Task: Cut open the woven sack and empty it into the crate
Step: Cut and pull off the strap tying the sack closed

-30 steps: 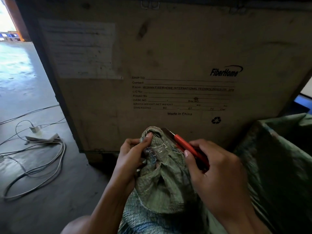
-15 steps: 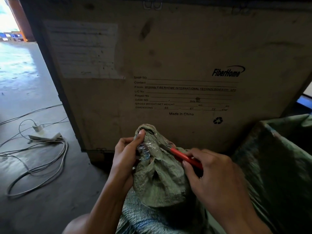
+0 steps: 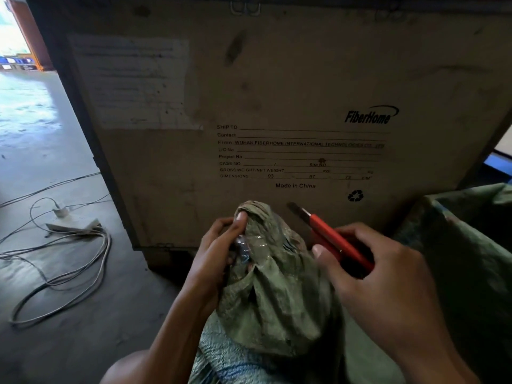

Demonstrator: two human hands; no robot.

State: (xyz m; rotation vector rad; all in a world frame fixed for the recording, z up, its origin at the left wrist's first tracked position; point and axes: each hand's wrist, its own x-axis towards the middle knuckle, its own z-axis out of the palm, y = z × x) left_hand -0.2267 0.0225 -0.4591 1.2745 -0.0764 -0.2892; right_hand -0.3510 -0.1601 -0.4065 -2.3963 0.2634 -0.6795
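Observation:
A green woven sack stands in front of me, its neck bunched and wrapped in clear tape. My left hand pinches the bunched neck just below its top. My right hand grips a red utility knife with the blade out. The blade points up and left and hangs clear of the sack, to the right of the neck. A large wooden crate printed "FiberHome" stands upright right behind the sack.
A second green woven sack sits open at the right. On the concrete floor to the left lie looped grey cables and a white power strip. Bright daylight comes through a doorway at the far left.
Half a second ago the knife blade was pressed into the sack's neck. My right hand has since lifted it up and to the right, off the sack. My left hand keeps its hold.

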